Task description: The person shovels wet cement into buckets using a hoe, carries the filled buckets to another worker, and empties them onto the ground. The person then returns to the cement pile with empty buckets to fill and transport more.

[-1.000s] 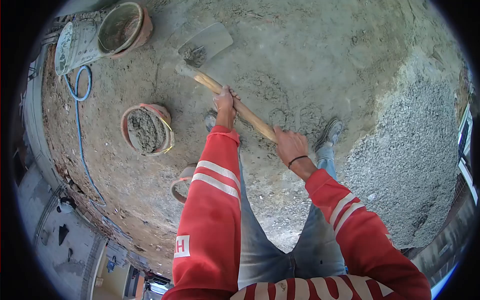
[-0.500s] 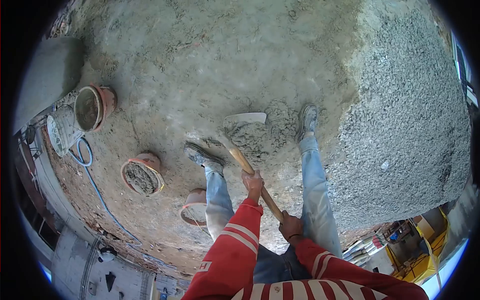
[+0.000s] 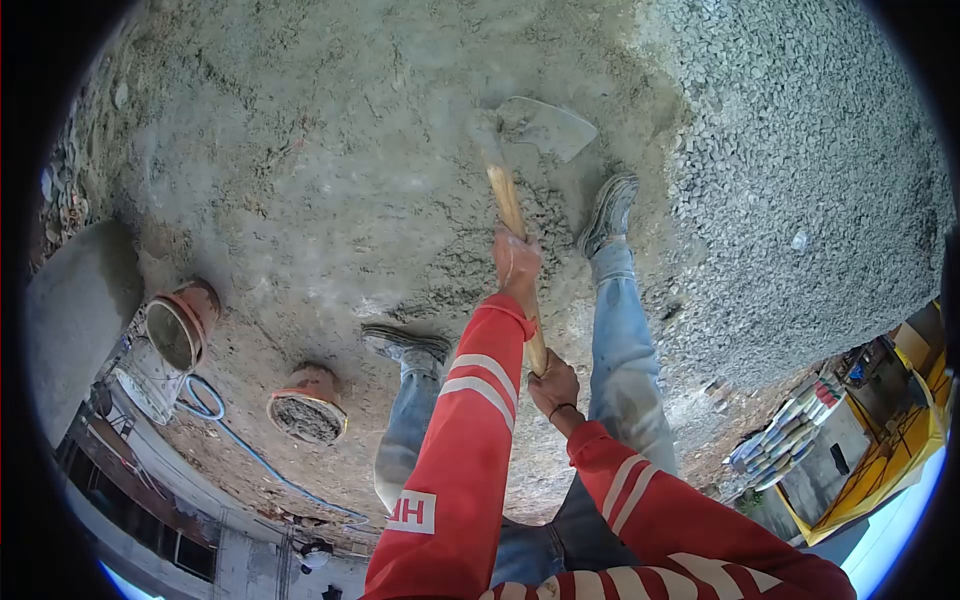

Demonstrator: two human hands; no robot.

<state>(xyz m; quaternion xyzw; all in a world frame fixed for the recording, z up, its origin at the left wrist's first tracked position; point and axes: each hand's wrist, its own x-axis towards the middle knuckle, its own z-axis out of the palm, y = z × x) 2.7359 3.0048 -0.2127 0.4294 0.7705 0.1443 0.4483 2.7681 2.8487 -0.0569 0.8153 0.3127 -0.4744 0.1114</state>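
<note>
A hoe with a wooden handle and a wide, mortar-smeared metal blade is in both my hands. My left hand wraps round the middle of the handle. Lower down, near the handle's end, my right hand is closed on it. The blade reaches out beyond my feet over wet grey mix; whether it touches the ground I cannot tell. My shoes stand apart on either side of the mix.
A large gravel pile rises on the right. At left are a bucket filled with mix, another bucket, a blue hose and a grey curved sheet. Stacked bags lie at the lower right.
The hoe has swung forward, its blade now farther from me and turned to show its face. Both hands have moved forward with it. My view has shifted too.
</note>
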